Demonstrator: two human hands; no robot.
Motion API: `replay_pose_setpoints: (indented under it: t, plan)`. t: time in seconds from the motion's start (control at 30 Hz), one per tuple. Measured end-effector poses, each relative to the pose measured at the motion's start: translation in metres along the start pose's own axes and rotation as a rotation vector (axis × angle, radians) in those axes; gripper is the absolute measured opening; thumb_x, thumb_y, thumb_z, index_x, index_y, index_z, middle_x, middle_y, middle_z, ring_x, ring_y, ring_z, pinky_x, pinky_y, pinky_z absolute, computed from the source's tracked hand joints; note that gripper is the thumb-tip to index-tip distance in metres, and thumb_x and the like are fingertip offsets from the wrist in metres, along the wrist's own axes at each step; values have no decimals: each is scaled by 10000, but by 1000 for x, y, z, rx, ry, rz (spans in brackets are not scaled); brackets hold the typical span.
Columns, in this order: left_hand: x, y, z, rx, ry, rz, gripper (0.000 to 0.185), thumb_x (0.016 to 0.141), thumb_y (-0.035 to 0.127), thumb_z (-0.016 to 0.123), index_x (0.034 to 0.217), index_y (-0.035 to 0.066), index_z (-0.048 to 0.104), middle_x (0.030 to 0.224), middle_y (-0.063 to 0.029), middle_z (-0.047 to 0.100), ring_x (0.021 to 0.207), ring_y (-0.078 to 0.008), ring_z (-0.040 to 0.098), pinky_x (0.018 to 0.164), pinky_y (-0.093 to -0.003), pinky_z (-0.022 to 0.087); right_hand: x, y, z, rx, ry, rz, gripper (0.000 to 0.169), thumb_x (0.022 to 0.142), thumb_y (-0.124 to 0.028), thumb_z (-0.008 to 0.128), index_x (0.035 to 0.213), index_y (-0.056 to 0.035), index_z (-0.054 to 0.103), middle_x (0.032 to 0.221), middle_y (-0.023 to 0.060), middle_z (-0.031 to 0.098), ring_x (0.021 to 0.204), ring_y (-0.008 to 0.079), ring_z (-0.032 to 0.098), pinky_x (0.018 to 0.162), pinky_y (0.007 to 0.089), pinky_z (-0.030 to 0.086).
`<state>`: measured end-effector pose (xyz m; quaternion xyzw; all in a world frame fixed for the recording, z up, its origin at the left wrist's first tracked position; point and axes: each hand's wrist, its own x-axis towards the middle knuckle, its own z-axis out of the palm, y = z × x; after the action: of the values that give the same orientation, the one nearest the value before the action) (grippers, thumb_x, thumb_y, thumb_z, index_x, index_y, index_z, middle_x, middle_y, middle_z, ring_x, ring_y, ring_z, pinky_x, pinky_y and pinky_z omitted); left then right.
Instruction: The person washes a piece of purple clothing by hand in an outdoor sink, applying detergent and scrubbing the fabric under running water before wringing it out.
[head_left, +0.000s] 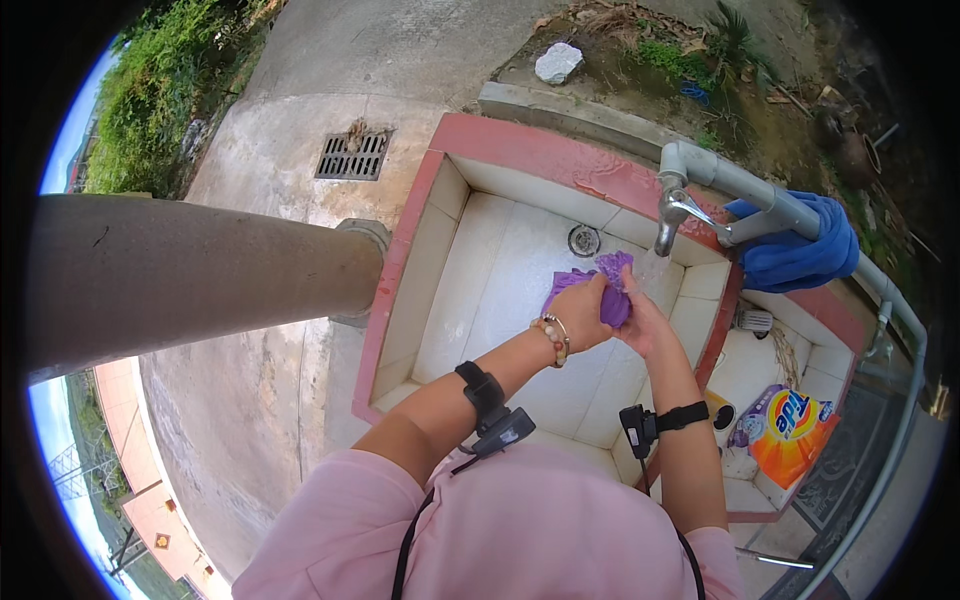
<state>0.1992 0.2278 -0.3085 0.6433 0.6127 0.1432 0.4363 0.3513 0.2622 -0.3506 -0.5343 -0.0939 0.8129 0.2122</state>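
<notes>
A bunched purple cloth (615, 304) is gripped between my two hands, over a white-tiled sink with a red rim (495, 142). My left hand (581, 311), with bracelets at its wrist, closes on the cloth's middle. My right hand (643, 322) holds the cloth's right side, its fingers partly hidden. Part of the cloth hangs to the left of my left hand. Just above my right hand is a metal tap (671, 217), with water running from it. A round drain (583, 241) lies in the sink floor beyond the cloth.
A blue cloth (802, 244) is wrapped around the grey pipe (780, 202) right of the tap. In the smaller basin at the right lie a Tide detergent bag (791, 435) and a brush (754, 321). A thick round column (210, 277) stands left of the sink.
</notes>
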Motion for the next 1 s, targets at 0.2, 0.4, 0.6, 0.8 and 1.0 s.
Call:
replay_pose_setpoints:
  t: [0.2, 0.4, 0.6, 0.8, 1.0]
  plan:
    - [-7, 13, -10, -845, -36, -373, 644, 649, 300, 750, 1136, 29, 428, 1035, -144, 588, 887, -231, 613, 745, -355, 500, 1, 5, -18, 305, -61, -126, 291, 822, -140, 540, 1094, -39, 516, 1033, 86, 599, 961, 222, 584, 855, 370, 470]
    - [12, -34, 0, -1572, -367, -507, 408, 800, 36, 556, 1181, 25, 412, 1136, -91, 541, 973, -214, 586, 838, -376, 496, -20, -9, -24, 317, -105, -316, 352, 759, -81, 525, 1109, -39, 513, 1115, 88, 570, 1046, 244, 532, 952, 415, 385]
    - [14, -28, 8, -1649, -243, -531, 493, 767, -2, 566, 1225, 51, 391, 1181, -111, 515, 1071, -227, 533, 935, -375, 429, -52, -25, -10, 329, -263, -408, 476, 688, 15, 499, 1163, -18, 479, 1129, 96, 553, 1057, 237, 519, 957, 408, 373]
    - [29, -9, -2, -974, -144, -227, 627, 699, 7, 633, 1270, 39, 374, 1141, -96, 532, 1122, -182, 471, 968, -302, 345, -62, -30, 15, -81, -160, -456, 515, 677, 63, 498, 1183, -32, 472, 1089, 70, 564, 1020, 201, 537, 909, 341, 406]
    - [39, -15, -5, -875, -99, -54, 474, 695, 19, 652, 1142, 25, 496, 1036, -59, 587, 945, -139, 556, 830, -281, 442, -65, -28, 45, -158, -12, -578, 395, 707, 58, 526, 1093, -28, 519, 990, 40, 590, 872, 137, 565, 803, 274, 435]
